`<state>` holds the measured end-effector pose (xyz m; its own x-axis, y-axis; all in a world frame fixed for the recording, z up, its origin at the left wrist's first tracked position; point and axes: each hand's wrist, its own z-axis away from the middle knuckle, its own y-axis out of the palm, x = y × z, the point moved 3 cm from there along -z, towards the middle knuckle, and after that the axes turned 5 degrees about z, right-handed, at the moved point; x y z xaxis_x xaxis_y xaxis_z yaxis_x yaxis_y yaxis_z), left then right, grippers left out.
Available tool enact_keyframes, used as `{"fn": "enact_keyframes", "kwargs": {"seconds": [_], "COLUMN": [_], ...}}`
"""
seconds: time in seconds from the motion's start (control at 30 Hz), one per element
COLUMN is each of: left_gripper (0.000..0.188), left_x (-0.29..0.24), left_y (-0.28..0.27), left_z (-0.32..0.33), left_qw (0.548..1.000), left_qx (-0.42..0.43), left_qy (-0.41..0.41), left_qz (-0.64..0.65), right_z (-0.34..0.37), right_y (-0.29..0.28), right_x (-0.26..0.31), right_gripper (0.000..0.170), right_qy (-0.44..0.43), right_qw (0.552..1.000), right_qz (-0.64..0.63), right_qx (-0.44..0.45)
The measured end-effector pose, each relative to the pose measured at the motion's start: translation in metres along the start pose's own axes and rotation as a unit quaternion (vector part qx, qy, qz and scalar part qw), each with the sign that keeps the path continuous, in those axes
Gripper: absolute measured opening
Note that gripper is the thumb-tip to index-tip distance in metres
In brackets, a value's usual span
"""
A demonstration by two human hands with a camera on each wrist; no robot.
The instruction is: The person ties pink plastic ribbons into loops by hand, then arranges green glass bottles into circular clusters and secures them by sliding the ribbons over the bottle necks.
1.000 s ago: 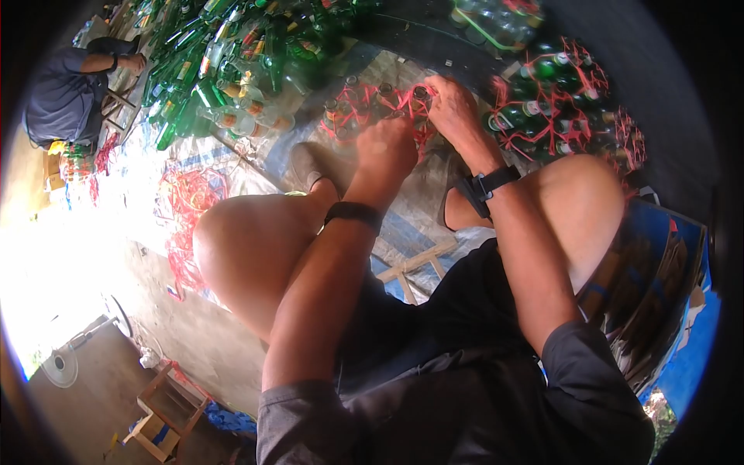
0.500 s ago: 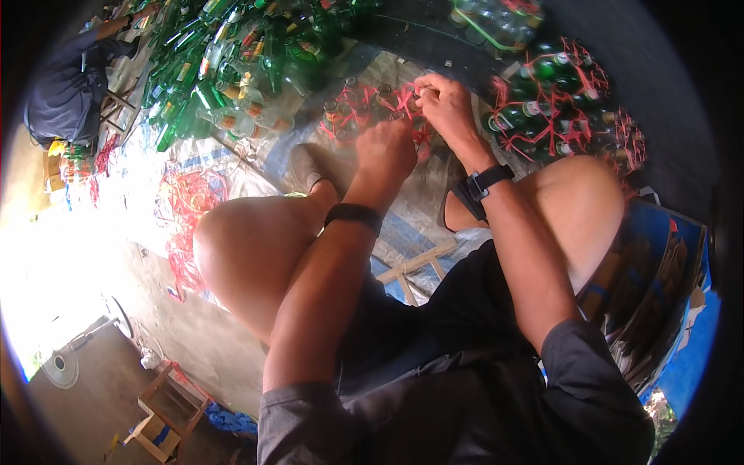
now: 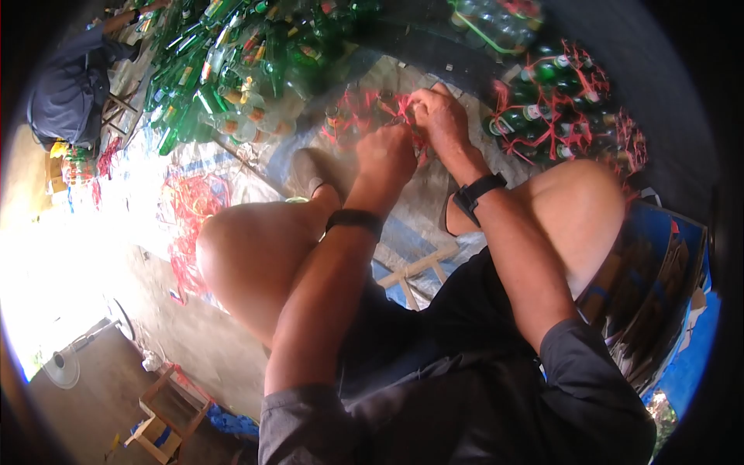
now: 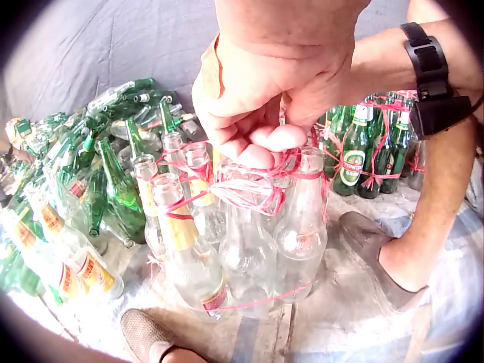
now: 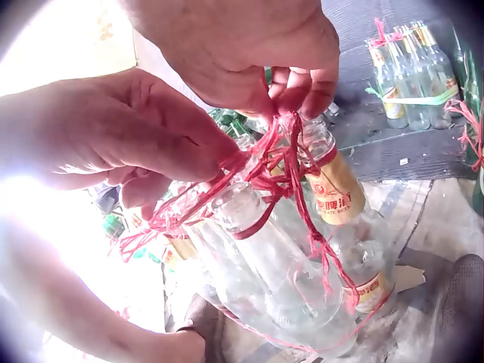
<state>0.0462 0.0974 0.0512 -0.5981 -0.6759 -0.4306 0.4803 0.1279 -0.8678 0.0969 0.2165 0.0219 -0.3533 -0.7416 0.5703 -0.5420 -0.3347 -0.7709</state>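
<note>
Floor (image 3: pixel 201 341) fades into glare; both hands' (image 5: pixel 249 53) (image 5: pixel 121 136) fingers (image 5: pixel 295 89), pinched closed on red twine (image 5: pixel 293 170), partly hide bottle necks (image 4: pixel 309 162).

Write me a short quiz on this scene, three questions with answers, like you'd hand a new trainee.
1. Which colour is the string that the left hand and right hand pinch? A) Blue. B) Red. C) Black.
2. True or false: the clear bottles just below the hands lie on their sides.
3. Fill in: the loose pile on the person's left is mostly ____ bottles.

Key: 1. B; 2. False, they stand upright; 3. green.
</note>
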Motion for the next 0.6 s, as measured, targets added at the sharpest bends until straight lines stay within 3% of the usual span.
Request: {"fn": "enact_keyframes", "kwargs": {"seconds": [0.03,0.07,0.1,0.13,0.17,0.23,0.3,0.43,0.5,0.53,0.6], "left_gripper": [0.016,0.019,0.023,0.022,0.021,0.024,0.028,0.029,0.03,0.031,0.032], "left_x": [-0.001,-0.002,-0.003,0.003,0.001,-0.002,0.002,0.003,0.0,-0.001,0.002], "left_y": [-0.004,-0.006,-0.008,-0.006,-0.007,-0.012,-0.005,-0.009,-0.017,-0.022,-0.026], "left_z": [0.0,0.003,0.005,0.007,0.003,0.004,-0.002,0.0,0.001,0.002,0.003], "left_qw": [1.0,1.0,0.999,0.999,0.998,0.997,0.999,0.997,0.997,0.997,0.998], "left_qx": [-0.005,0.018,0.04,0.031,0.019,0.01,0.038,0.001,0.001,0.002,0.005], "left_qy": [0.006,0.012,0.02,0.013,0.015,0.049,-0.006,0.004,0.007,0.012,0.014], "left_qz": [0.001,0.01,0.02,0.042,0.065,0.064,0.007,0.071,0.073,0.073,0.069], "right_z": [-0.003,-0.002,-0.006,-0.001,-0.005,-0.001,-0.001,0.001,0.003,0.005,0.006], "right_y": [-0.002,0.025,0.007,0.007,0.002,0.0,0.0,-0.009,-0.011,-0.007,-0.005], "right_x": [0.002,-0.024,-0.003,0.001,-0.003,0.001,0.004,0.009,0.005,-0.001,-0.011], "right_gripper": [0.012,0.014,0.011,0.014,0.028,0.021,0.015,0.011,0.012,0.012,0.023], "right_qy": [0.017,0.149,0.025,0.01,-0.008,-0.002,-0.016,-0.002,0.121,0.122,0.108], "right_qw": [0.999,0.971,0.996,0.997,0.997,0.995,0.996,0.996,0.976,0.976,0.958], "right_qz": [-0.017,-0.171,0.007,-0.021,-0.044,-0.06,-0.002,-0.009,-0.142,-0.142,-0.258], "right_qx": [0.023,0.08,0.085,0.079,0.067,0.076,0.086,0.088,0.112,0.111,0.067]}}
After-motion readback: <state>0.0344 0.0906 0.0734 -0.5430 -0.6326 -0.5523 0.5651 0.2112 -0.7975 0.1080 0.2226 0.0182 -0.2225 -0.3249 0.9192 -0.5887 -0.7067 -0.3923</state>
